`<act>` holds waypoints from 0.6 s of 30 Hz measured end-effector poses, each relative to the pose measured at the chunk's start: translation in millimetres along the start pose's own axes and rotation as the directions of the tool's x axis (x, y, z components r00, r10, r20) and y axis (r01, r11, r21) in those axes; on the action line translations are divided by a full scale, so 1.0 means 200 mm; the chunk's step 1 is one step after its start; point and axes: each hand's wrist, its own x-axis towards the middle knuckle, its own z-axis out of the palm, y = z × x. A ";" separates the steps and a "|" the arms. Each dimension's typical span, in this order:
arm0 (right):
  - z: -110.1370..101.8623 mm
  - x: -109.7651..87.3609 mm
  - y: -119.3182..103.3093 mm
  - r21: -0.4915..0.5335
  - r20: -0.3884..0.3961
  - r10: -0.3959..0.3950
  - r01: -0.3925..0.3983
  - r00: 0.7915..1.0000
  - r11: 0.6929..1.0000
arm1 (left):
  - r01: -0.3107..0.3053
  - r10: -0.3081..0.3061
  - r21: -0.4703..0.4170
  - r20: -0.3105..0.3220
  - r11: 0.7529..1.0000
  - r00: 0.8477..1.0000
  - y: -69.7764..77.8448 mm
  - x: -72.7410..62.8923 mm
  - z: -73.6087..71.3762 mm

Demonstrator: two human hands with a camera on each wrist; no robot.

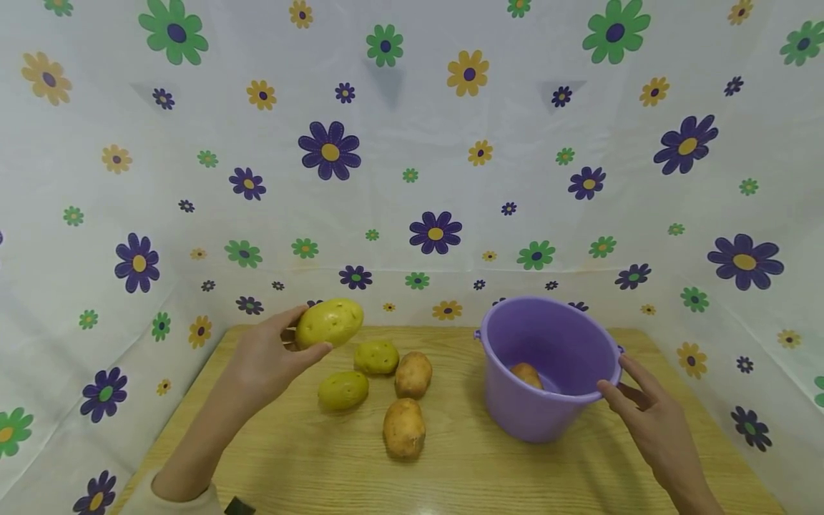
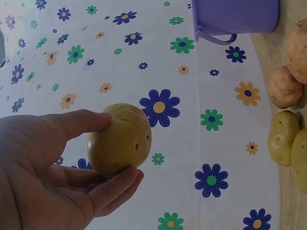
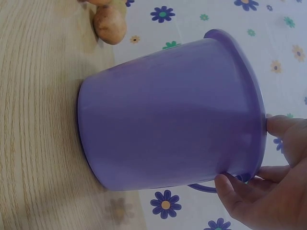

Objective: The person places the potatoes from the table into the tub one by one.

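Note:
My left hand (image 1: 262,363) holds a glossy yellow-green potato (image 1: 330,323) above the table's left side, pinched between thumb and fingers. The left wrist view shows the same potato (image 2: 120,141) with small dark eyes in its skin. On the right a purple bucket (image 1: 531,411) stands on the table, its mouth facing up. My right hand (image 1: 659,422) grips the right side of its rim, thumb (image 3: 280,125) at the edge and fingers against the outer wall. Inside the bucket lies a brown potato (image 1: 526,374), partly hidden by the near wall.
Between the hands, two yellow-green potatoes (image 1: 344,390) (image 1: 376,357) and two brown potatoes (image 1: 413,375) (image 1: 404,428) lie grouped on the wooden table (image 1: 476,479). A flower-print sheet (image 1: 399,200) hangs behind and along both sides of it. The bucket's handle (image 2: 218,39) hangs down.

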 end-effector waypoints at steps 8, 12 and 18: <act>0.00 0.00 0.00 0.028 0.002 -0.025 0.025 1.000 0.999 | 0.009 -0.009 0.002 -0.004 1.000 1.000 0.01 0.00 0.00; 0.00 0.00 0.00 0.035 0.003 -0.026 0.026 1.000 0.999 | 0.017 -0.017 0.001 0.006 1.000 1.000 0.01 0.01 0.01; 0.00 0.00 0.00 0.035 0.006 -0.007 0.007 1.000 0.999 | 0.023 -0.022 -0.018 0.025 1.000 0.999 0.03 0.02 0.03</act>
